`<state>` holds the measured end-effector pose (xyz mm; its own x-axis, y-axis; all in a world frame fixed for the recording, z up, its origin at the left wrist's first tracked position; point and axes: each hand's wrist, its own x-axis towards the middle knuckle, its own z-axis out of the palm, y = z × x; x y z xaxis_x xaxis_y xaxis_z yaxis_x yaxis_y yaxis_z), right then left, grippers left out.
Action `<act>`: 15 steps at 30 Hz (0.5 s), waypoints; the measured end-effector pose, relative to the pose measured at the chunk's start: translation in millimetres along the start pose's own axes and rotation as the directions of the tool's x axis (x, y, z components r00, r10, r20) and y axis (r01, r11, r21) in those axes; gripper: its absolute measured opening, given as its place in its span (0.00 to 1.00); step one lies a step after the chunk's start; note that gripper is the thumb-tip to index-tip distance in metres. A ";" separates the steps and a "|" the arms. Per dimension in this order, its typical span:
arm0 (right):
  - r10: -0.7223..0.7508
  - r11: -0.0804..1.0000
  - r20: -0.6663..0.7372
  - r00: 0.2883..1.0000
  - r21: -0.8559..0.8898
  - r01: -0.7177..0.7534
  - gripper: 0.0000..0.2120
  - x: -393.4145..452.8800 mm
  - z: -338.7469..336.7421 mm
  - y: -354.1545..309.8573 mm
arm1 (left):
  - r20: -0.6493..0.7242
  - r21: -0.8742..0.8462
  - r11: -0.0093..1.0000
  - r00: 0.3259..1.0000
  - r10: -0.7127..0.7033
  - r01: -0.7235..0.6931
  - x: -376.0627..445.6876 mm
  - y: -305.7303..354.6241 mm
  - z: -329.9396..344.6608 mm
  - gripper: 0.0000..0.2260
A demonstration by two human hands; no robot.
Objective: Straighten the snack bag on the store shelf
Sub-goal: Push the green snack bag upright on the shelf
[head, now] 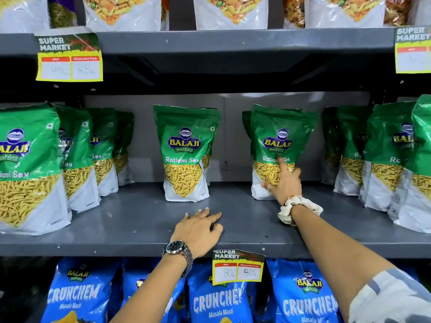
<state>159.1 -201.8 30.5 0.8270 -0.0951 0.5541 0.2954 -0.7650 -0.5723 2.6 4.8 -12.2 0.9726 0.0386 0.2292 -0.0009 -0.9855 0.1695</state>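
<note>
"Balaji Ratlami Sev" on green bag (185, 152)

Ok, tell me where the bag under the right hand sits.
Head view: the bag stands right of centre on the middle shelf, right of the lone centre bag; the right hand presses on its front.

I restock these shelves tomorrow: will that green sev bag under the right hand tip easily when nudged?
Probably yes. The green sev bag is a tall pouch on a narrow base and already leans, so the right hand pressing its front could topple it. Its glossy film looks slippery and crumples, likely light too.
</note>
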 end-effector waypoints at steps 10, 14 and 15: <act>-0.032 0.998 -0.007 0.999 0.049 0.032 0.45 -29.5 -31.5 2.6 | 0.026 -0.003 1.000 1.000 0.005 -0.005 -0.2 0.1 -0.5 0.22; -0.031 0.997 -0.028 0.999 0.065 0.032 0.46 -51.8 -49.9 4.7 | 0.043 0.009 1.000 0.999 0.011 -0.011 1.2 0.3 -0.7 0.22; -0.028 0.998 -0.029 0.999 0.063 0.029 0.46 -57.3 -54.2 4.9 | 0.048 0.015 1.000 0.999 0.012 -0.013 1.5 0.1 -0.8 0.23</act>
<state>87.2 -234.6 28.7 0.8041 -0.0926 0.5872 0.3490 -0.7260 -0.5925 3.8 4.9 -11.1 0.9826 0.0186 0.1849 -0.0099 -0.9884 0.1517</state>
